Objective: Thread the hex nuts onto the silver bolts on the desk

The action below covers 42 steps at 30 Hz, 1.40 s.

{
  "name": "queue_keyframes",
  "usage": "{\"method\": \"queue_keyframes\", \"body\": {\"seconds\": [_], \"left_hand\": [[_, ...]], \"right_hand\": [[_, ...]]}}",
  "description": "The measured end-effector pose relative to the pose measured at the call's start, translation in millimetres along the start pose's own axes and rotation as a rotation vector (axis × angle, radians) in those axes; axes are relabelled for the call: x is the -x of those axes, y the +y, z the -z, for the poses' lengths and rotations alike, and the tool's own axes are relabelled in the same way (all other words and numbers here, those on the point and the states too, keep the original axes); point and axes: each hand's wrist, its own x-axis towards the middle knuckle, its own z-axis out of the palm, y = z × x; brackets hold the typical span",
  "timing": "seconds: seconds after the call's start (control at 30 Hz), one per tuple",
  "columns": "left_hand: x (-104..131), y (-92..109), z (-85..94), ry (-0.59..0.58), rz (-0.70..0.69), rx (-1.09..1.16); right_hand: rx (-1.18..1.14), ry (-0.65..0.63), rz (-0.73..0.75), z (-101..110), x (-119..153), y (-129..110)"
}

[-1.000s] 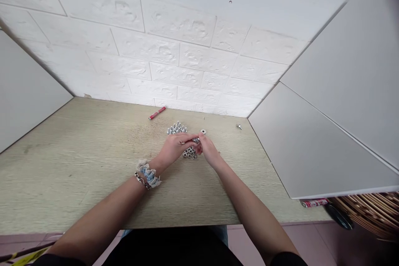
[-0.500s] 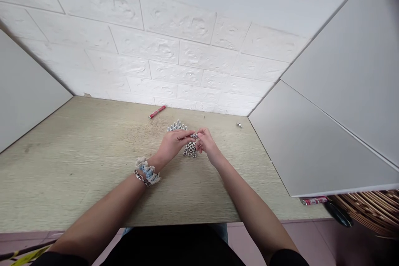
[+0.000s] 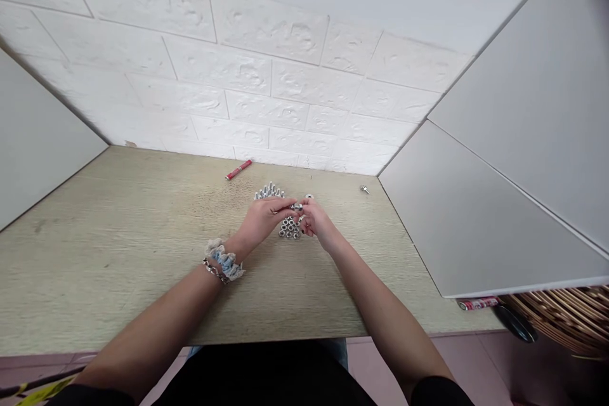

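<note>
While both hands have shifted slightly, left hand [image 3: 264, 219] and right hand [image 3: 318, 222] still pinch one bolt [image 3: 296, 207] above the nuts [image 3: 289, 228]

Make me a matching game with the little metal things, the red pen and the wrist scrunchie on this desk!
Things:
1. red pen
2. pile of silver hex nuts
3. blue and white fabric scrunchie
4. lone small silver screw

Places:
A. on the left wrist
B. by itself near the grey side panel
C. near the white brick wall, behind the hands
D. on the desk under the fingertips

Pairs: 1-C, 2-D, 3-A, 4-B
</note>
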Motion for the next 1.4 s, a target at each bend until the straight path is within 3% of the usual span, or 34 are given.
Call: {"method": "queue_keyframes", "body": {"seconds": [0.13,0.27,0.57,0.67,0.83,1.1,1.2,1.4], "left_hand": [[1,3,-0.3,-0.006,-0.032,0.013],[0,5,0.7,-0.025,-0.032,0.021],[0,0,-1.2,0.006,0.011,0.016],[0,-1,-1.9,0.02,-0.004,0.009],[0,0,-2.0,0.004,-0.057,0.005],[1,-1,-2.9,0.022,-0.076,-0.014],[1,-1,-2.3,0.016,-0.082,-0.002],[2,-2,-3.0,-0.005,-0.111,0.019]], "right_hand": [[0.075,0.008,-0.022,0,3,1],[-0.051,-0.09,0.023,0,6,0],[-0.001,-0.094,-0.176,-3,8,-8],[0.032,-0.103,-0.147,-1,8,-5],[-0.113,-0.141,-0.06,1,8,-6],[-0.035,-0.091,-0.18,3,6,-7],[0.006,-0.082,-0.151,4,7,-5],[-0.144,-0.135,-0.063,3,10,-12]]}}
